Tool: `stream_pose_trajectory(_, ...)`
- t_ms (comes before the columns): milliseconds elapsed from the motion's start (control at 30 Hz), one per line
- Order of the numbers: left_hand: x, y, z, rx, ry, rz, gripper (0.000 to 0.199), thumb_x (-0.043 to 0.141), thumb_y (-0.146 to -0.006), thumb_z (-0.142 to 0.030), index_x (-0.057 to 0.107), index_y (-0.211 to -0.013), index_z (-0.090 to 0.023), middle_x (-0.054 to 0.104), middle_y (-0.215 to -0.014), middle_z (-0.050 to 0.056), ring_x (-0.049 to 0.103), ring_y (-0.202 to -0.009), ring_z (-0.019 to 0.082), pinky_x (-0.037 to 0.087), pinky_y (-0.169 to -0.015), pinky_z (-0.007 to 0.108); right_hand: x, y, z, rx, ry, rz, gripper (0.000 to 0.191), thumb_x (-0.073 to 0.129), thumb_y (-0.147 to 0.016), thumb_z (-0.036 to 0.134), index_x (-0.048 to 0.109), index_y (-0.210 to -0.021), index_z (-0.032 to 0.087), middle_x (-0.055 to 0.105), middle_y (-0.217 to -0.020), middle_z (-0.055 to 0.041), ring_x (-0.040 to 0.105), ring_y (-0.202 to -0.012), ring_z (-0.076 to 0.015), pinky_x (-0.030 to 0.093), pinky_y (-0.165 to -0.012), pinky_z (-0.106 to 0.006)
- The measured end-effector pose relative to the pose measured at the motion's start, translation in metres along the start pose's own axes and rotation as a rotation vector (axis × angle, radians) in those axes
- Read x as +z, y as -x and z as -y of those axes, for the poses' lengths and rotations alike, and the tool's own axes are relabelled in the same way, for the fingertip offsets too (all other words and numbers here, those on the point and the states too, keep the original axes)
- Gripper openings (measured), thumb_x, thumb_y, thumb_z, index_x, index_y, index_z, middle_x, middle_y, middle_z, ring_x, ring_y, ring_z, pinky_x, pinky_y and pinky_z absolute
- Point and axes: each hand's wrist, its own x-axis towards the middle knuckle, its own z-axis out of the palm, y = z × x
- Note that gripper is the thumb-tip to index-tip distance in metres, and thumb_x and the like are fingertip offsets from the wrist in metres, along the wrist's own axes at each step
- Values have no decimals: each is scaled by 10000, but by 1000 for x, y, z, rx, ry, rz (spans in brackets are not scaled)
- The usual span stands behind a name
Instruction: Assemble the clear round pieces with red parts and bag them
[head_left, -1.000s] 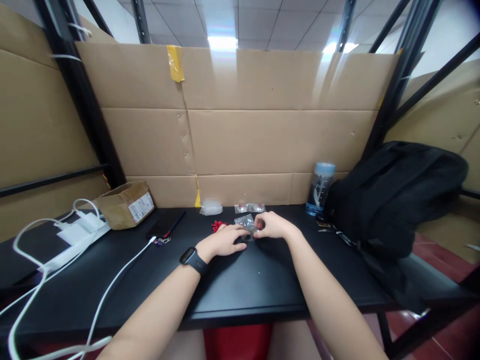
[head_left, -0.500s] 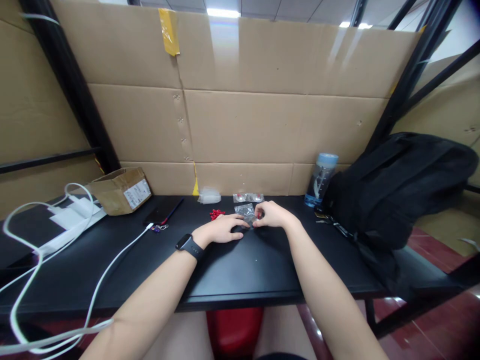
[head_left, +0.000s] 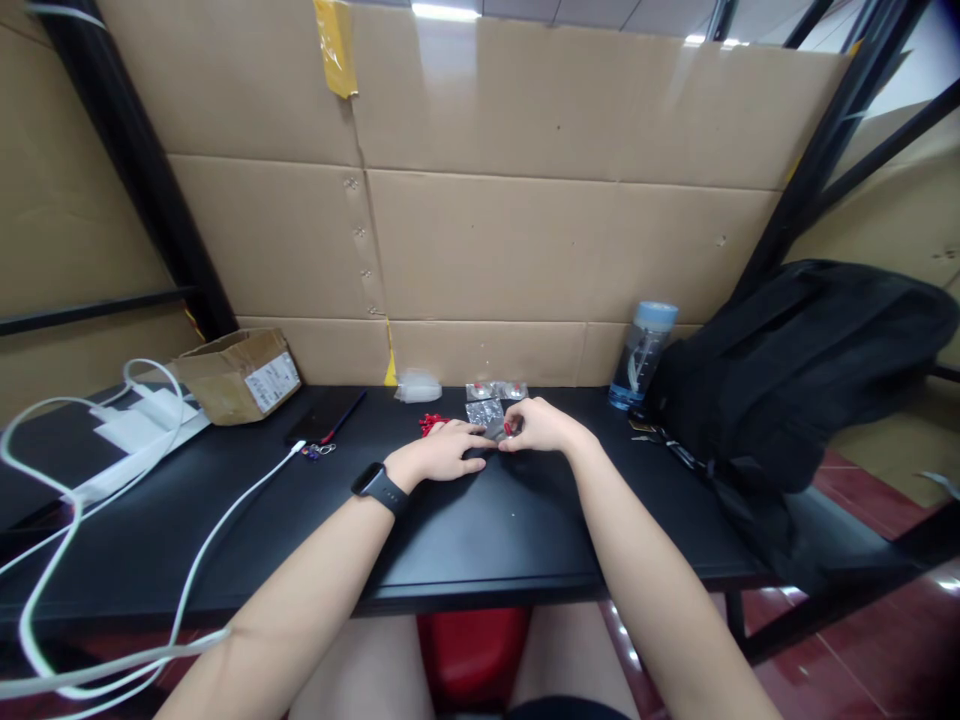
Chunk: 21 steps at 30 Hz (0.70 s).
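Note:
A small clear plastic bag lies flat on the black table. My left hand rests on the tabletop with fingers stretched out, its fingertips at the bag's near edge. Right beside it, my right hand pinches a small red piece at the bag's right side; fingers hide most of the piece, so its kind is unclear. A little pile of red pieces sits just behind my left hand. Beyond the bag lie small clear packets with red bits inside.
Folded clear plastic bags lie against the cardboard wall. To the left are a phone, an open cardboard box and white cables. A water bottle and a black backpack stand on the right.
My right hand has shifted slightly left toward my left hand, and the red piece shows more between its fingers. My left hand stays in nearly the same place. The view tilts down a little.

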Motion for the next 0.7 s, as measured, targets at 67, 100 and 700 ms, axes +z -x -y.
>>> stream_pose_trajectory(67, 0, 0, 0, 1, 8, 3, 465, 553, -937, -438, 562, -1401, -410, 465, -1542, 59, 432, -1375, 353, 336, -1115, 536, 3, -1, 0, 40, 16, 0, 194, 840, -621, 307, 702, -716, 209, 689, -670, 12, 631, -635, -178, 429, -583, -261)
stream_pose_trajectory(100, 1, 0, 1, 2, 9, 3, 467, 554, -936, -437, 559, -1402, -416, 461, -1545, 54, 428, -1379, 352, 336, -1114, 536, 5, -2, -1, 62, 29, 3, 197, 841, -621, 303, 698, -719, 209, 698, -691, 5, 635, -643, -183, 431, -588, -265)
stream_pose_trajectory(700, -4, 1, -4, -21, -24, 70, 464, 553, -935, -444, 556, -1400, -444, 382, -1600, 22, 355, -1441, 358, 277, -1156, 553, 19, -12, -6, 87, 28, -14, 176, 815, -694, 104, 715, -817, 181, 697, -756, 9, 639, -702, -129, 418, -616, -207)
